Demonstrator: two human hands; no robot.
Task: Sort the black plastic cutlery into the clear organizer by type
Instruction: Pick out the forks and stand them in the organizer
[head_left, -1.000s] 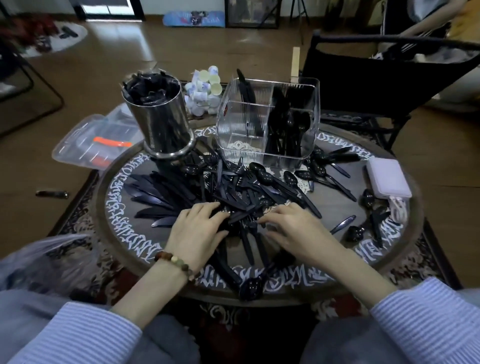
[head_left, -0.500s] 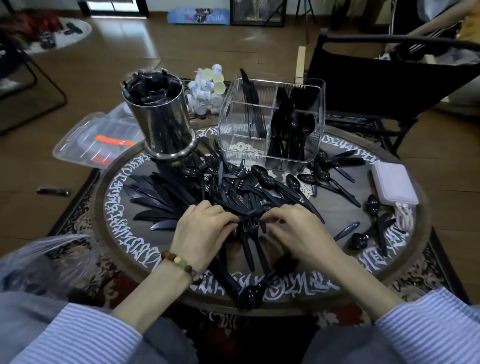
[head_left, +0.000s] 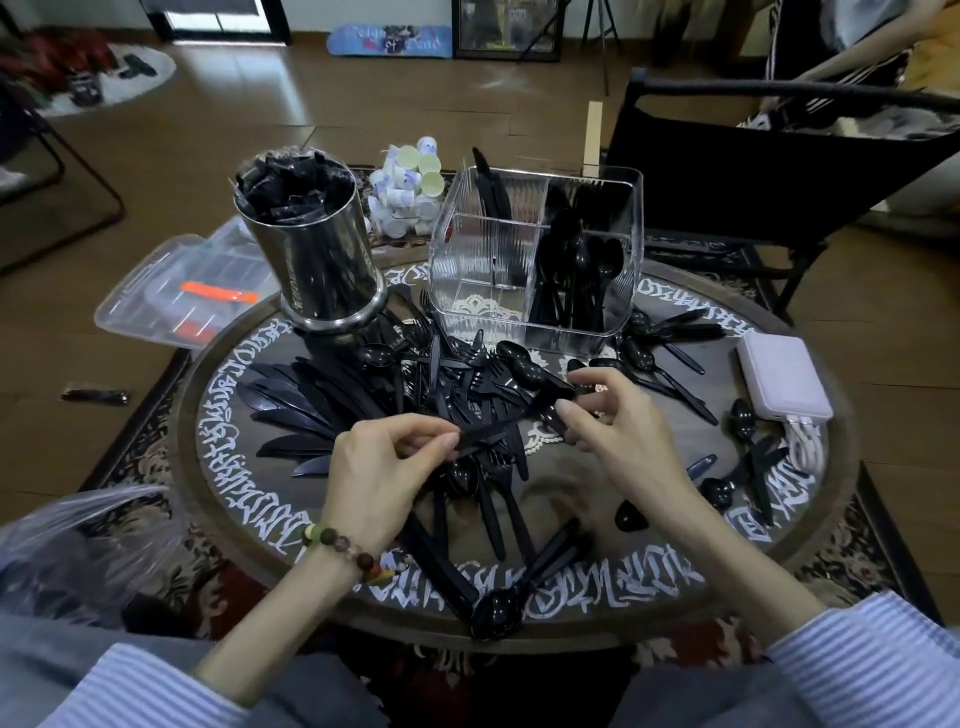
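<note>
A heap of black plastic cutlery (head_left: 447, 384) covers the middle of the round table (head_left: 649, 587). The clear organizer (head_left: 483, 260) stands at the back, with black spoons (head_left: 582, 270) upright in its right compartment and knives (head_left: 491, 182) in a rear left one. My left hand (head_left: 384, 473) pinches the near end of a bunch of black cutlery (head_left: 488, 434) lifted above the heap. My right hand (head_left: 618, 421) pinches the far end of the same bunch. Which type the bunch is, I cannot tell.
A steel canister (head_left: 311, 249) full of black sachets stands back left. A white power bank (head_left: 784, 379) with its cable lies at the right edge. Loose spoons (head_left: 743, 415) lie right, knives (head_left: 291, 405) fan out left. A black chair (head_left: 779, 171) stands behind; a plastic bag (head_left: 78, 551) sits left.
Both hands have risen off the heap, lifting a bunch of black cutlery between them. The right hand has moved up and to the right.
</note>
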